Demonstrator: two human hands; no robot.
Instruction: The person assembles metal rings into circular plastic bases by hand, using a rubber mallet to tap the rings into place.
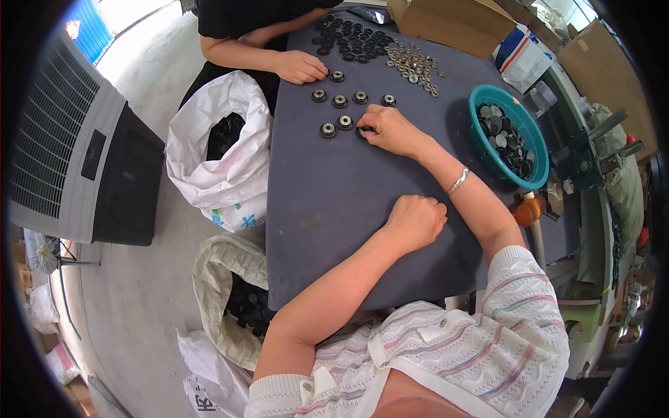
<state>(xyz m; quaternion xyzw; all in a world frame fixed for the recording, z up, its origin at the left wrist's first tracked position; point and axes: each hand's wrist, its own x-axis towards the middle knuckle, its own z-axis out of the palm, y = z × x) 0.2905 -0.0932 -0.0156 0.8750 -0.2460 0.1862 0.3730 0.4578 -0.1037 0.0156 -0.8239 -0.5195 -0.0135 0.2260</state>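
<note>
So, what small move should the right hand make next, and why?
Probably the right hand should lift off the black wheel it presses, at the end of the short row beside two finished wheels. Its fingers cover that piece, so I cannot tell if it is seated. The left hand rests closed on the grey mat, seemingly holding nothing visible.

The desk point(348, 202) wears a matt, dark grey sheet, faintly scuffed. The small wheels point(339, 102) in the upper centre look like black plastic around shiny metal hubs; the loose rings point(414, 64) beside them gleam as bare metal. The basket point(488, 150) at right is glossy teal plastic. The sacks point(209, 167) at left are woven white plastic.
</note>
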